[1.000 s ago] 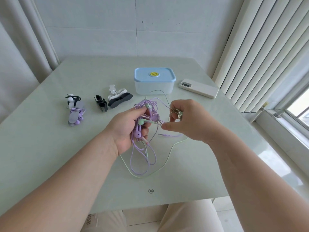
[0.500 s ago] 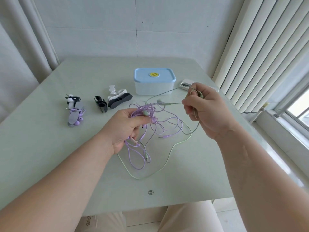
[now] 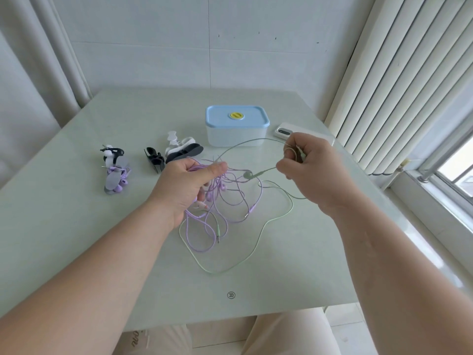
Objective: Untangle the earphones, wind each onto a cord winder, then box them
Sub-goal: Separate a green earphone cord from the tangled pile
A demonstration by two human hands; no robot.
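A tangle of purple earphone cords (image 3: 231, 201) lies mid-table, and my left hand (image 3: 188, 185) grips its upper part. A pale green earphone cord (image 3: 258, 242) loops out of the tangle across the table. My right hand (image 3: 311, 170) pinches that green cord just right of its earbud (image 3: 247, 174), with more green cord looped round its fingers. Black and white cord winders (image 3: 176, 151) lie behind my left hand. At the far left, wound earphones on winders (image 3: 115, 172) rest together. The box with a blue lid (image 3: 236, 125) stands shut at the back.
A white phone (image 3: 285, 130) lies right of the box, partly behind my right hand. The pale green table (image 3: 76, 226) ends near my lap. Curtains hang at the left and blinds with a window sill at the right.
My right hand has pulled the green cord out to the right and up, away from the tangle. The purple cords have spread out on the table under my left hand.
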